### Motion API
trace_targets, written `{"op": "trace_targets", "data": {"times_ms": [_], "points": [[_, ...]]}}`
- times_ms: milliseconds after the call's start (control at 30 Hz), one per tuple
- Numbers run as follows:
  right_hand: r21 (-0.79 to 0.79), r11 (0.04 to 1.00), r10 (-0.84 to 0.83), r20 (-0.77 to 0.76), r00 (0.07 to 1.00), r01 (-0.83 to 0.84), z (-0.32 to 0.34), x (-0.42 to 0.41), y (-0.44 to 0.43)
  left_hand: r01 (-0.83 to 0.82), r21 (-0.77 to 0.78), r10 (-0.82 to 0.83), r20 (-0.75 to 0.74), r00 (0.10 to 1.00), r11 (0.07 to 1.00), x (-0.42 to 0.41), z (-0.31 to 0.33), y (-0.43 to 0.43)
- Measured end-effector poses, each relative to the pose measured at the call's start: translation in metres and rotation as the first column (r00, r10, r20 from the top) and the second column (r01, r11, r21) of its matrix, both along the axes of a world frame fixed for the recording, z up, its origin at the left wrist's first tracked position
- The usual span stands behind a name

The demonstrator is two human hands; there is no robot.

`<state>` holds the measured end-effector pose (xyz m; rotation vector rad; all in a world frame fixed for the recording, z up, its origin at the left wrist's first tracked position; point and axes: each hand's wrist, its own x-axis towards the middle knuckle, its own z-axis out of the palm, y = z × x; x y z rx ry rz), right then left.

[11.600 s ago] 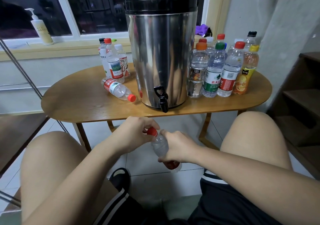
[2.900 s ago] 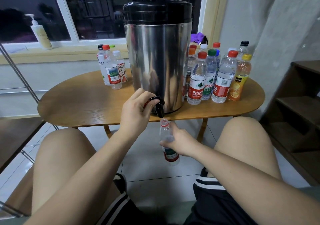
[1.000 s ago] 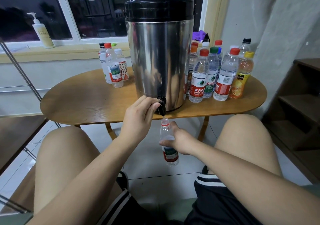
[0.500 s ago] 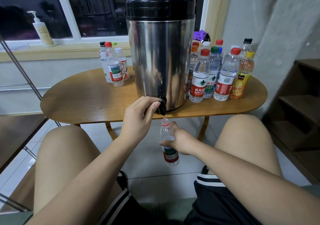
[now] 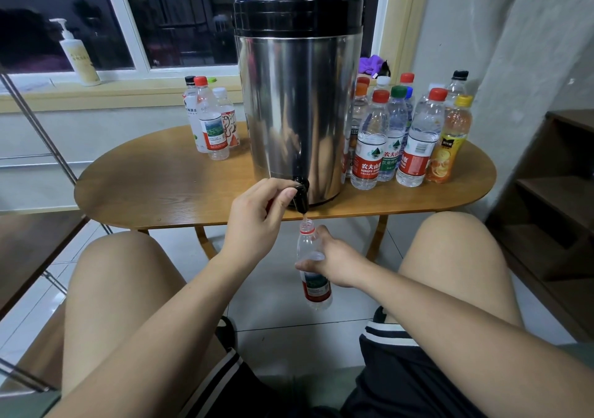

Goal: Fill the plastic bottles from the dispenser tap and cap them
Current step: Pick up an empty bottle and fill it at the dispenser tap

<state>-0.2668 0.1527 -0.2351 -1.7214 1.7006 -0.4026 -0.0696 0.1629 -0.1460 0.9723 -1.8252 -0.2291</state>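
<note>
bottle (image 5: 313, 270) is below the table (image 5: 160, 180) edge, between the knees, long axis near upright, open mouth straight under the tap (image 5: 301, 196) spout with a small gap; a thin stream seems to bridge it

right hand (image 5: 334, 262) grips the bottle round its middle, so it's the nearer hand and owns the alignment. left hand (image 5: 257, 212) is up at the dispenser (image 5: 295, 112), fingers curled on the tap lever, pinching it. cap not visible, can't tell where it is

vs 11.6 s ago: then both hands were on the capped bottle low in the lap; now the cap is off and the bottle sits under the spout. vs 0.5 s ago: pose unchanged
</note>
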Motion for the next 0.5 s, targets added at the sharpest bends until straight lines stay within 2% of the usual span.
{"op": "trace_targets", "data": {"times_ms": [500], "points": [[0.000, 1.000, 0.003, 0.001, 1.000, -0.003, 0.0013, -0.0003, 0.0029, 0.002, 0.005, -0.002, -0.018, 1.000, 1.000, 0.0003, 0.0003, 0.0010]]}}
